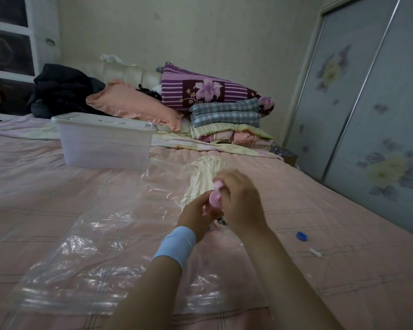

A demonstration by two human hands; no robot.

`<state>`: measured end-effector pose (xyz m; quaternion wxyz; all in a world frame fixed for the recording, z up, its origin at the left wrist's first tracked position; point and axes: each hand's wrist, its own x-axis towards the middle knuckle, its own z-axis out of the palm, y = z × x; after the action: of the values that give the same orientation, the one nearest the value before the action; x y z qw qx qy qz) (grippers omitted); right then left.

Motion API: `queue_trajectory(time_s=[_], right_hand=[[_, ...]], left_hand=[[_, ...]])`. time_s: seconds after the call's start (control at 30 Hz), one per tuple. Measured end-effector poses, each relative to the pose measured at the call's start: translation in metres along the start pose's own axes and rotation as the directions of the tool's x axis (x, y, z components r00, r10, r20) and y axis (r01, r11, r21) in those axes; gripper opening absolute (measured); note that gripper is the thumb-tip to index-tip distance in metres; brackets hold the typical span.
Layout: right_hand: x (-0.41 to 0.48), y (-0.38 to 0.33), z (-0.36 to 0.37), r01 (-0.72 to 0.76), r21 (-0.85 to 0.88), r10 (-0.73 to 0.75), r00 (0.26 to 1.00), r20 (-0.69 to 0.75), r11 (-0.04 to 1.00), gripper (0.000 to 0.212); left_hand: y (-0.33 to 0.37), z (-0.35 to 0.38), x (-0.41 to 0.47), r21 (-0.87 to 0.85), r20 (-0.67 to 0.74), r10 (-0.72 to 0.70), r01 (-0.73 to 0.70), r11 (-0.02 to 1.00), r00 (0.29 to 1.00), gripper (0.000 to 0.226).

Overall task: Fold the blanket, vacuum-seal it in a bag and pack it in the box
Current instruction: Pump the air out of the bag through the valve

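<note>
- Left hand [196,216], centre frame: grips the pink pump [214,198].
- Right hand [241,201]: curled over the pump's top. The pump's lower end is hidden behind both my hands.
- Bag [93,246]: clear, flat on the bed [343,282], lower left.
- Blanket [200,172]: cream, wrinkled inside the bag, near end behind my hands.
- Box [105,141]: lidded, upper left.

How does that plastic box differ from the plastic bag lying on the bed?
The box is stiff, stands tall and has its white lid on; the bag is limp, crinkled and lies flat. The bag holds a cream blanket; nothing shows through the box. Both are see-through plastic and rest on the pink bed.
</note>
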<state>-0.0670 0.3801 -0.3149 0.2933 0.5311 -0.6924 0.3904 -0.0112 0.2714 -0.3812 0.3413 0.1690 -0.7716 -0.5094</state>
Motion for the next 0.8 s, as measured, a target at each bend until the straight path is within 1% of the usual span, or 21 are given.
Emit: queue_trajectory(time_s=[0.03,0.07,0.13,0.2,0.27,0.33,0.4,0.47,0.53,0.57,0.6,0.63,0.7,0.73,0.77,0.8], right_hand=[[-0.009,0.006,0.006,-0.049,-0.013,0.050,0.994,0.098,0.999,0.019],[-0.014,0.010,0.010,-0.074,-0.028,0.077,0.984,0.161,0.997,0.017],[-0.012,0.008,0.009,-0.058,-0.059,0.068,0.980,0.185,0.997,0.015],[-0.001,-0.002,-0.003,-0.007,-0.058,0.015,0.991,0.136,0.998,0.014],[0.015,-0.015,-0.023,0.066,-0.053,-0.064,0.998,0.027,0.996,0.012],[0.030,-0.027,-0.044,0.143,-0.053,-0.148,0.983,-0.112,0.988,0.012],[0.040,-0.035,-0.058,0.187,-0.071,-0.197,0.958,-0.208,0.980,0.015],[0.042,-0.037,-0.057,0.195,-0.067,-0.206,0.943,-0.262,0.979,0.020],[0.037,-0.033,-0.044,0.191,-0.009,-0.185,0.934,-0.306,0.982,0.021],[0.033,-0.029,-0.035,0.190,0.022,-0.174,0.937,-0.302,0.982,0.021],[0.029,-0.023,-0.026,0.178,0.050,-0.159,0.951,-0.267,0.983,0.022],[0.023,-0.016,-0.015,0.149,0.073,-0.132,0.971,-0.199,0.986,0.023],[0.007,-0.001,0.005,0.027,0.099,-0.028,1.000,0.009,0.995,0.023],[0.000,0.004,0.012,-0.036,0.100,0.026,0.994,0.104,0.994,0.025],[-0.006,0.008,0.018,-0.091,0.108,0.072,0.984,0.165,0.990,0.029],[-0.007,0.009,0.021,-0.142,0.134,0.115,0.974,0.194,0.981,0.032]], left_hand=[[0.002,0.000,-0.001,0.021,-0.002,0.010,-0.009,1.000,1.000,0.027],[0.003,0.001,-0.002,0.047,-0.007,0.022,-0.022,0.999,1.000,0.027],[0.002,0.003,-0.004,0.043,-0.023,0.027,-0.026,0.999,0.999,0.031],[0.002,0.003,-0.006,0.001,-0.027,0.018,-0.018,1.000,0.999,0.030],[0.001,0.002,-0.005,-0.019,-0.021,0.012,-0.013,1.000,1.000,0.035],[0.000,-0.001,-0.004,-0.042,-0.024,0.004,-0.005,0.999,1.000,0.046],[0.000,-0.003,-0.002,-0.046,-0.031,0.002,-0.003,0.999,1.000,0.048],[-0.002,-0.004,-0.001,-0.044,-0.022,-0.001,0.000,0.999,1.000,0.048],[-0.002,-0.004,0.000,-0.046,-0.002,-0.004,0.004,0.999,1.000,0.049],[-0.001,-0.004,0.000,-0.039,0.008,-0.008,0.008,0.999,1.000,0.048],[0.001,-0.005,0.001,-0.023,0.016,-0.010,0.010,1.000,1.000,0.045],[0.002,-0.006,0.002,0.008,0.021,-0.007,0.007,1.000,1.000,0.040],[0.005,-0.013,0.005,0.108,0.043,0.016,-0.021,0.994,0.999,0.035],[0.006,-0.017,0.006,0.162,0.069,0.024,-0.035,0.986,0.997,0.036],[0.008,-0.022,0.007,0.202,0.102,0.024,-0.044,0.978,0.994,0.040],[0.009,-0.027,0.008,0.216,0.132,0.019,-0.048,0.975,0.991,0.047]])
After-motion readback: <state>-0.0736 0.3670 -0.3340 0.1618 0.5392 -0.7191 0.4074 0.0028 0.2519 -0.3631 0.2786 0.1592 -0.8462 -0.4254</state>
